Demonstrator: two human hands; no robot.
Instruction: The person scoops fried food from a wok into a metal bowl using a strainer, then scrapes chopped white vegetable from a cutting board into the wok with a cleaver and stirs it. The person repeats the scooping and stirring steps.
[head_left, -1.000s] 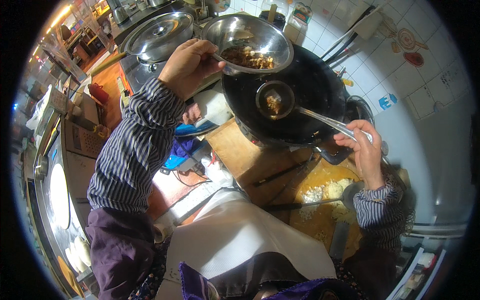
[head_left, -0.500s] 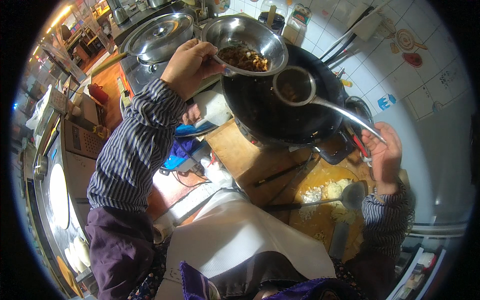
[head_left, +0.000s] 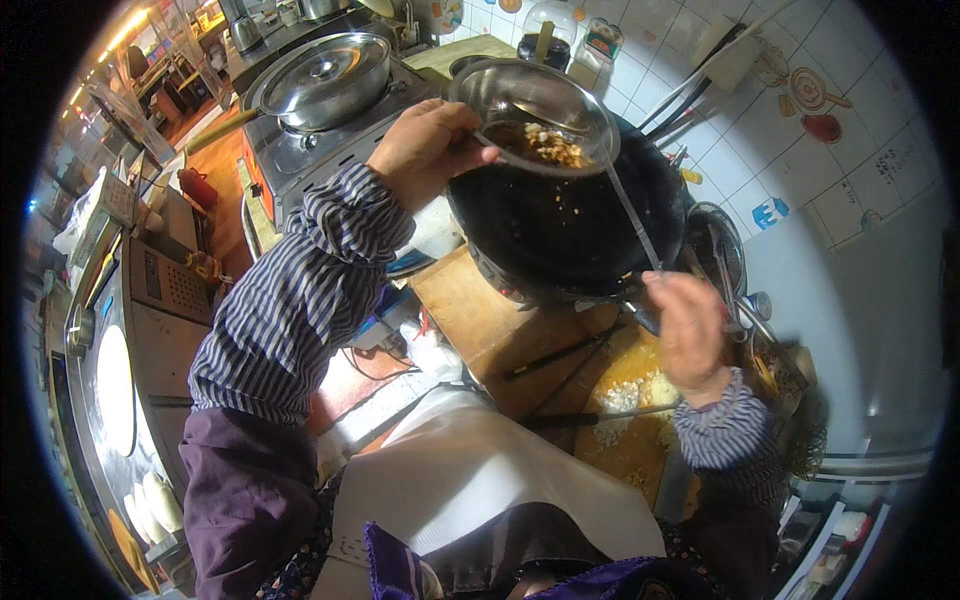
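My left hand (head_left: 430, 150) grips the near left rim of a steel bowl (head_left: 483, 88), which is tilted over a large black wok (head_left: 560, 260). Chopped brown and pale bits (head_left: 555, 148) lie toward the bowl's lower edge, and a few specks show in or above the wok. My right hand (head_left: 690, 330) is closed around the end of a long-handled metal ladle (head_left: 633, 215). Its handle runs up to the bowl's right rim; the ladle's head appears to be inside the bowl, though blur makes this unclear.
Below my right hand, a yellow cutting board (head_left: 625, 455) carries chopped white pieces (head_left: 622, 397) and a black-handled utensil (head_left: 560, 420). A lidded steel pan (head_left: 325, 80) sits on the stove (head_left: 335, 145) to the left. Behind the wok rises a tiled wall (head_left: 740, 135).
The bowl has moved right over the wok and tipped further. My right hand has come left and lower, bringing the ladle from above the wok up to the bowl.
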